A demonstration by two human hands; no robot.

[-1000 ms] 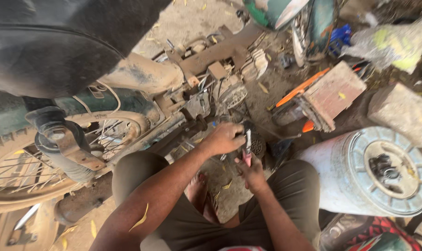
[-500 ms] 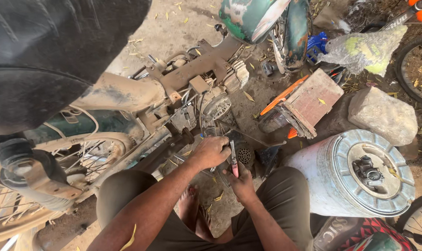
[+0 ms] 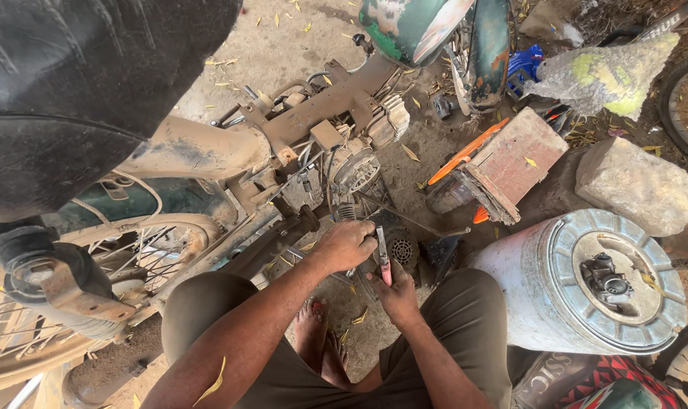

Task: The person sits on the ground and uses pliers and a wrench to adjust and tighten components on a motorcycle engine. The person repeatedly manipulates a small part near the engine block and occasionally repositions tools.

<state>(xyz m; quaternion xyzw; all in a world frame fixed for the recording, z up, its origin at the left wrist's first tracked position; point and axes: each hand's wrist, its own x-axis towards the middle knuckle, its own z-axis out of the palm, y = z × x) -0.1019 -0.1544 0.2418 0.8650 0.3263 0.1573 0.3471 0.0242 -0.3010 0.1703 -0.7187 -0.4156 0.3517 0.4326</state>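
Observation:
I am squatting beside a dusty motorcycle (image 3: 207, 151). My left hand (image 3: 348, 244) is closed in a fist low on the engine (image 3: 355, 170), gripping a small part that its fingers hide. Just to its right, my right hand (image 3: 395, 294) holds a slim tool with a pink handle (image 3: 382, 259), probably pliers. The tool stands nearly upright and its metal tip touches my left hand's fingers. Both hands are over a dark round engine piece (image 3: 401, 248) on the ground, and my bare feet (image 3: 323, 344) are below them.
A spoked wheel (image 3: 94, 265) is at the left and the black seat (image 3: 71, 83) at the top left. A white drum with a grey lid (image 3: 586, 280), a stone block (image 3: 632, 185), an orange-edged box (image 3: 503, 167) and a green tank (image 3: 427, 30) crowd the right side.
The view has shifted, so the motorcycle and clutter sit lower and further left in frame. My hands stay together at the engine, with the tool still held upright.

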